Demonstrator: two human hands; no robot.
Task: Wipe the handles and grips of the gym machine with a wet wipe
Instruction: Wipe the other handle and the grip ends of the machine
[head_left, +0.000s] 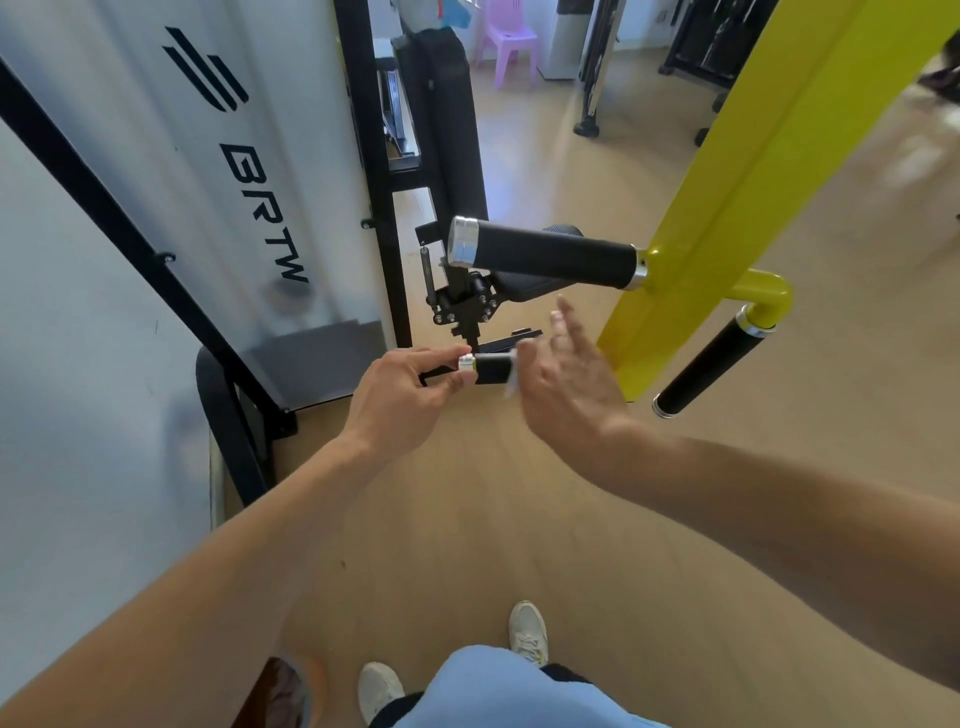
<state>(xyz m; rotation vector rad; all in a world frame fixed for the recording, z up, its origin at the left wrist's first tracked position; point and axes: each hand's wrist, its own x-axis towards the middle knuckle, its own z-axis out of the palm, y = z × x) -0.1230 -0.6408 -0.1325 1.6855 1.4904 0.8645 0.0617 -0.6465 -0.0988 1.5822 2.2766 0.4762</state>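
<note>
A short black grip (491, 368) with a chrome end cap sticks out low on the machine. My left hand (400, 395) pinches its capped end between thumb and fingers. My right hand (566, 384) is at the grip's other end, blurred, its upper fingers pointing up. A white wet wipe (511, 382) shows at that hand's left edge against the grip, and the thumb is hidden. Above hangs a long black handle (545, 260) with a chrome cap. A second black handle (711, 364) slants down on the right. Both are fixed to the yellow frame (753, 156).
A white shroud (208, 182) with black lettering and black frame bars stands on the left. A black padded seat (452, 130) is behind the handles. Beige floor lies below, with my shoes (527, 631). A purple plastic chair (506, 41) stands far back.
</note>
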